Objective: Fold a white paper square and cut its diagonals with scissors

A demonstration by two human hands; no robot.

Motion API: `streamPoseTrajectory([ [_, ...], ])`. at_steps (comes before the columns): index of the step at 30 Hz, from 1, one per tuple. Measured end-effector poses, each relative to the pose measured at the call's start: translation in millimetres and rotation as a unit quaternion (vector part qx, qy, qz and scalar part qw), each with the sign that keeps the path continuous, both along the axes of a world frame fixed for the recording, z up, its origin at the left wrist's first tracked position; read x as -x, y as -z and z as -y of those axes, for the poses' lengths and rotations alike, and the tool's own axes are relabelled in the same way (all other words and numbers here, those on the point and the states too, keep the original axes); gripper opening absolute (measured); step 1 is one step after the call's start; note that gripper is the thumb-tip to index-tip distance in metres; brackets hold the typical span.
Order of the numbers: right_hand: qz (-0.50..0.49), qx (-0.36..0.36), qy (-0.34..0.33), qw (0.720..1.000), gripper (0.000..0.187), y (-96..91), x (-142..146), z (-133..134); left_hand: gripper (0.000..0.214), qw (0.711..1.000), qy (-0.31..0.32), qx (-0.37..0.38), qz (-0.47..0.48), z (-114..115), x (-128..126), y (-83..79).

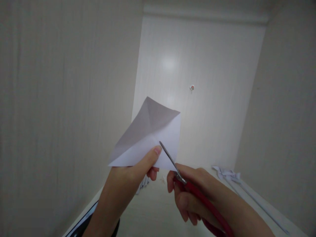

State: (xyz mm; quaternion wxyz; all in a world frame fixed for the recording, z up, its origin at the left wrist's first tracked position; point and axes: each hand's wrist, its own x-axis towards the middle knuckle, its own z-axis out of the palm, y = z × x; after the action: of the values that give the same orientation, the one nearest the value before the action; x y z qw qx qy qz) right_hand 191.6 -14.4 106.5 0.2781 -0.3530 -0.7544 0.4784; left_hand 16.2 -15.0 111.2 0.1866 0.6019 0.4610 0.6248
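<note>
A creased white sheet of paper [140,131] is held up, roughly square, with fold lines crossing near its middle. My left hand [145,164] pinches its lower edge, thumb in front and fingers behind. In my right hand [195,194] is a pair of scissors [206,204] with red handles, my fingers wrapped round them. One metal blade lies across the front of the paper from its lower right corner, its tip close to my left thumb. The other blade is hidden, probably behind the sheet.
At the right lies a white paper pinwheel [228,174] on a long thin stick [264,205]. Several pale strips [144,181] lie partly hidden behind my left hand. A dark-edged flat object [82,220] is at the lower left. Pale panels [197,52] rise behind and on both sides.
</note>
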Motion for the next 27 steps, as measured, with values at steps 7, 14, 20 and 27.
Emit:
streamPoseTrajectory([
  [7,0.038,-0.041,0.048,0.997,0.036,-7.4,3,11,0.042,0.999,0.024,0.0,0.027,1,-4,1.0],
  [14,0.043,-0.069,0.08,0.993,0.039,-3.6,4,18,0.042,0.999,0.039,-0.005,0.029,3,-5,-2.6],
  [20,0.012,-0.105,0.127,0.986,0.042,1.6,7,27,0.044,0.999,0.045,-0.009,0.026,2,-5,-2.2],
  [27,0.02,-0.088,0.117,0.989,0.04,3.8,6,22,0.042,0.997,0.059,0.001,0.05,2,-5,-1.2],
])
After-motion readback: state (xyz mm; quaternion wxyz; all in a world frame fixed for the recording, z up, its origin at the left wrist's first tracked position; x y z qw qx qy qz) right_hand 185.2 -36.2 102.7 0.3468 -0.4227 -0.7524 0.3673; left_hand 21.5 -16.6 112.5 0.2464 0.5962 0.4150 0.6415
